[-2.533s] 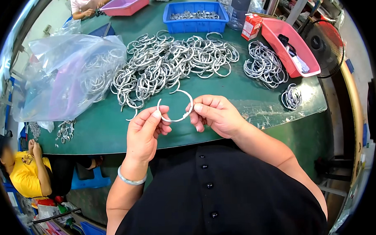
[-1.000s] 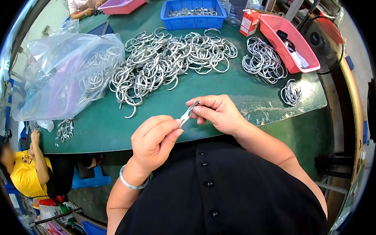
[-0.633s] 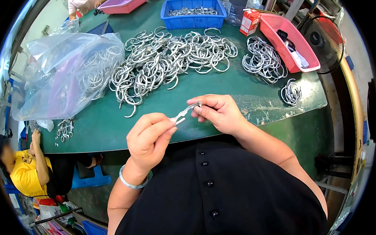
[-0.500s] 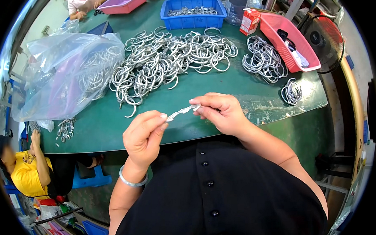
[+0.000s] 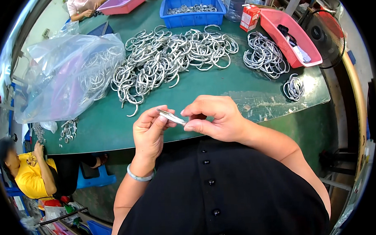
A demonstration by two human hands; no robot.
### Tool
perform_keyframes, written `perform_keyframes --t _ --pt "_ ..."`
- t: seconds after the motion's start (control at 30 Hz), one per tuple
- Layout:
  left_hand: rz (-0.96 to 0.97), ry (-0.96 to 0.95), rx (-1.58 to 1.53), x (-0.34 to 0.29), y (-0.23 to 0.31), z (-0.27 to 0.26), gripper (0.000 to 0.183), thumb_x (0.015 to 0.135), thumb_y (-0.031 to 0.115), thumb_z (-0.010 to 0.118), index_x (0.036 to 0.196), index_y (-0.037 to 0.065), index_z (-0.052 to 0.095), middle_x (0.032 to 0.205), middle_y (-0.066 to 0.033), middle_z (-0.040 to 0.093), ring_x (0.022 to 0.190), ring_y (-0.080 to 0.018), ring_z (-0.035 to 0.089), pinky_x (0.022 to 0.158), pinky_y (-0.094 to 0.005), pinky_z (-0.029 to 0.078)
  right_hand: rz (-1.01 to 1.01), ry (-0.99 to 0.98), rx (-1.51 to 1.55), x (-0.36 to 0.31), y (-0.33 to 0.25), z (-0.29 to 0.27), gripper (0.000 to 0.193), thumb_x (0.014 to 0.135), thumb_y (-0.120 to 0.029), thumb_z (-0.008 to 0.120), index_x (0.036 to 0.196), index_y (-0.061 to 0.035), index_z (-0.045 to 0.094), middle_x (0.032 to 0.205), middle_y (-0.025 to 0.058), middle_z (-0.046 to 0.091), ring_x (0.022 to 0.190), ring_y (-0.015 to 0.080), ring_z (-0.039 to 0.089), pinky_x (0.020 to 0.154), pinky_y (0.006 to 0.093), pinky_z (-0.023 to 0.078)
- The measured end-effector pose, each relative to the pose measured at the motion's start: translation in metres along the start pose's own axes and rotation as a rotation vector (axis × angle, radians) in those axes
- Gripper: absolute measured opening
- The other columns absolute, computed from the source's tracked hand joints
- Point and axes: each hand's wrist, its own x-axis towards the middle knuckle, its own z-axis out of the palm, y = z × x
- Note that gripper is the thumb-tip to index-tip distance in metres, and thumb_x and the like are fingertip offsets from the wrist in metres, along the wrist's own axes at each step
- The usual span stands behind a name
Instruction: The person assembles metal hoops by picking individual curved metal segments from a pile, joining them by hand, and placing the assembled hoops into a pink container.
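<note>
A silvery open metal bangle [image 5: 173,117], seen nearly edge-on, is held in front of my dark, buttoned top. My left hand [image 5: 149,132] pinches its left part between thumb and fingers. At the bangle's right end, my right hand [image 5: 219,118] curls thumb and forefinger round the tip, the thumb touching it. Beyond both hands spreads a wide heap of similar open bangles [image 5: 165,60] on the green table [image 5: 203,86]. Smaller piles of bangles [image 5: 264,54] and bangles [image 5: 294,88] lie to the right.
A clear plastic bag [image 5: 70,76] of bangles bulges at left. Farther back stand a blue bin [image 5: 193,21] with metal pieces, a red carton [image 5: 249,18], a pink basket [image 5: 286,39] and a fan [image 5: 324,38]. A person in yellow [image 5: 34,174] sits at left; another [image 5: 82,7] works at the far side.
The bangle has turned and now slants down to the right instead of up. My left hand has come closer to the right one, with its fingers under the bangle.
</note>
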Motion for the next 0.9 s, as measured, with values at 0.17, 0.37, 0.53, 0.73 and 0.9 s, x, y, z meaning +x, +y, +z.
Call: perform_keyframes --t 0.17,0.37,0.53,0.73,0.9 --pt "-0.075 -0.01 -0.091 -0.001 -0.002 0.003 0.018 0.083 0.002 0.053 0.101 -0.003 0.055 0.09 -0.0143 0.061 0.073 -0.0179 0.062 0.068 -0.0272 0.053 0.105 0.014 0.074 0.0 -0.001 0.003 0.017 0.072 -0.011 0.069 0.084 -0.0021 0.061 0.069 0.0054 0.056 0.056 0.0112 0.052 0.051 0.0234 0.041" --pt "-0.135 -0.021 -0.115 -0.002 -0.001 0.004 0.017 0.083 0.002 0.053 0.1 -0.002 0.055 0.087 -0.0128 0.062 0.072 -0.0176 0.062 0.068 -0.0273 0.053 0.122 0.038 0.115 0.0 -0.001 0.002 0.015 0.072 -0.009 0.068 0.083 -0.0019 0.061 0.069 0.0053 0.055 0.055 0.0093 0.051 0.05 0.0221 0.041" --pt "-0.076 -0.012 -0.084 -0.001 -0.004 0.003 0.013 0.082 0.0 0.053 0.095 -0.001 0.055 0.086 -0.0117 0.061 0.072 -0.0173 0.061 0.066 -0.0261 0.051 0.114 0.031 0.074 0.001 -0.001 -0.001 0.014 0.072 -0.005 0.067 0.084 -0.0019 0.061 0.07 0.0061 0.056 0.058 0.0116 0.054 0.051 0.0233 0.042" --pt "0.626 0.053 0.582 0.003 -0.003 -0.004 0.018 0.074 -0.008 0.06 0.09 -0.001 0.056 0.086 -0.0126 0.06 0.069 -0.0164 0.058 0.062 -0.0234 0.048 -0.266 0.018 -0.273 0.0 0.01 -0.005 0.02 0.066 -0.002 0.066 0.084 -0.0035 0.061 0.072 0.0067 0.057 0.058 0.0194 0.054 0.049 0.0278 0.043" --pt "1.04 -0.022 1.094 0.002 0.021 -0.003 0.022 0.066 -0.009 0.066 0.085 -0.001 0.058 0.085 -0.0152 0.06 0.069 -0.0208 0.059 0.058 -0.0252 0.049 -0.482 0.038 -0.536 -0.007 0.02 -0.01 0.024 0.06 -0.004 0.062 0.084 -0.0045 0.06 0.074 0.0062 0.056 0.059 0.0206 0.054 0.051 0.0299 0.044"
